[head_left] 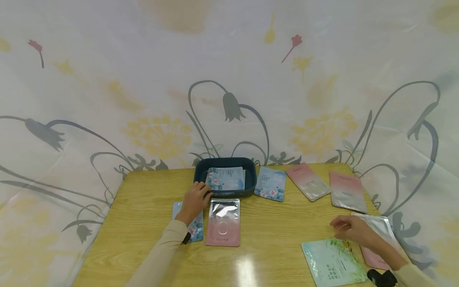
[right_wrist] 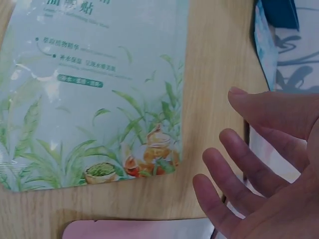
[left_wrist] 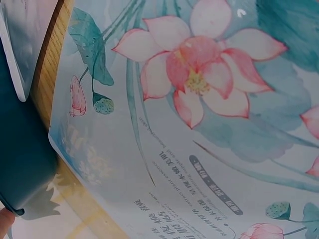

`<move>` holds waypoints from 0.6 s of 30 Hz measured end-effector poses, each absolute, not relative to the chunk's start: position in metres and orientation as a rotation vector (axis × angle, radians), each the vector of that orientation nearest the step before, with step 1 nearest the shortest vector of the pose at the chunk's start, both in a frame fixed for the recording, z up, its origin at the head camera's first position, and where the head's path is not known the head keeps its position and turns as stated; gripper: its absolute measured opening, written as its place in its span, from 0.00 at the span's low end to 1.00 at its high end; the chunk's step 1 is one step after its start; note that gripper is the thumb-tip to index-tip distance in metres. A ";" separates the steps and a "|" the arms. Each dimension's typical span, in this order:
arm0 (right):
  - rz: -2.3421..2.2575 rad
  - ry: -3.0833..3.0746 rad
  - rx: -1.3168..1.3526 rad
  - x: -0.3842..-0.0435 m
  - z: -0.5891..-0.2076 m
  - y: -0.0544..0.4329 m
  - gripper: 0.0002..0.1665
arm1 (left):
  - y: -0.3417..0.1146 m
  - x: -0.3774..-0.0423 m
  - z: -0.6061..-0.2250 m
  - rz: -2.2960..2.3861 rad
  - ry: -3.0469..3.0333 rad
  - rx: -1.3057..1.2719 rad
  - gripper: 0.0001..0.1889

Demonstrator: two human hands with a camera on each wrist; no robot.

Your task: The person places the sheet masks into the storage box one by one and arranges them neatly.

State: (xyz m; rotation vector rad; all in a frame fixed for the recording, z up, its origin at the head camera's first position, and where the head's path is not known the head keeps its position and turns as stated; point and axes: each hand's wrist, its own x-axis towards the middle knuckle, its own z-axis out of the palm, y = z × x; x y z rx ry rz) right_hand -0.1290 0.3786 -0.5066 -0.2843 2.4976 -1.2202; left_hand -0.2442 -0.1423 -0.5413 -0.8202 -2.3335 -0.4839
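Observation:
At the dark teal plastic bin (head_left: 225, 193), my left hand (head_left: 195, 201) grips the front-left corner of the rim with bent fingers; a fingertip (left_wrist: 5, 221) shows at that rim in the left wrist view. Blue floral sheet mask packets (head_left: 226, 178) lie inside the bin. Below my left wrist is a blue lotus sheet mask packet (left_wrist: 199, 99), partly covered by my arm in the head view. My right hand (head_left: 355, 230), fingers loosely bent and holding nothing, hovers near a green sheet mask packet (right_wrist: 94, 99) and a pink-and-silver packet (head_left: 376, 255) at the right.
A pink-and-silver packet (head_left: 223, 227) lies in front of the bin. Right of the bin are a blue floral packet (head_left: 270, 183) and two more pink ones, a tilted packet (head_left: 308, 181) and another (head_left: 347, 191). The wooden table (head_left: 143, 223) meets a floral curtain (head_left: 229, 59) behind.

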 end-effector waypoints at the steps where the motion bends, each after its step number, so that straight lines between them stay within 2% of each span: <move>1: -1.219 2.496 -0.282 -0.128 -0.509 0.380 0.20 | -0.142 -0.244 -0.542 -0.486 -2.334 -0.819 0.07; 10: -1.145 2.582 -0.266 -0.119 -0.530 0.387 0.22 | -0.141 -0.244 -0.541 -0.511 -2.310 -0.819 0.08; 18: -1.009 2.691 -0.242 -0.113 -0.539 0.381 0.17 | -0.142 -0.243 -0.541 -0.503 -2.325 -0.807 0.08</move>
